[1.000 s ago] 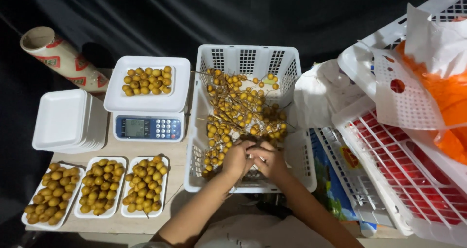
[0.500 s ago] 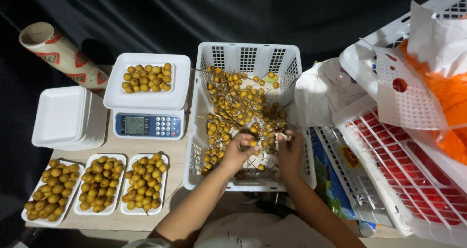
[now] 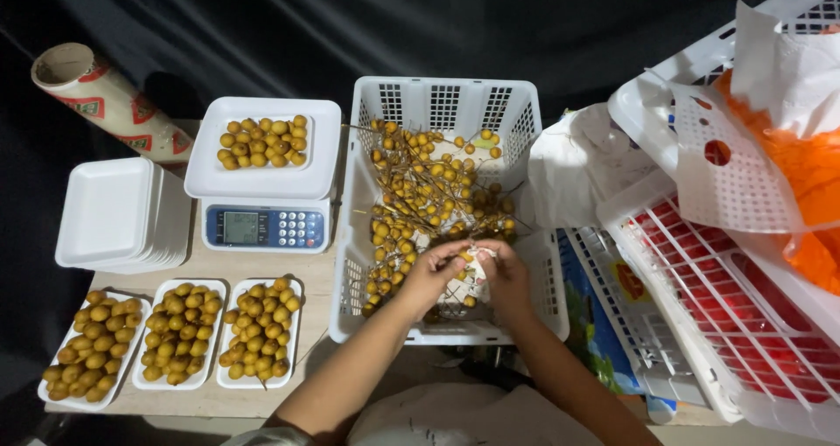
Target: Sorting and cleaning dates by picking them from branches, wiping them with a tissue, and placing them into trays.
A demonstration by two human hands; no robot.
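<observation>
A white plastic basket holds several small yellow fruits on brown twigs. Both my hands are inside its near end, close together. My left hand pinches a yellow fruit on a twig between thumb and fingers. My right hand grips the same small cluster from the other side, fingers curled. Part of the cluster is hidden by my fingers.
A digital scale carries a white tray of loose fruits. Three filled foam trays lie at front left, a stack of empty trays behind them, a cardboard roll beyond. White and red crates crowd the right.
My hands have drawn back together over the basket's near end; half a second ago they were spread slightly apart on the twigs.
</observation>
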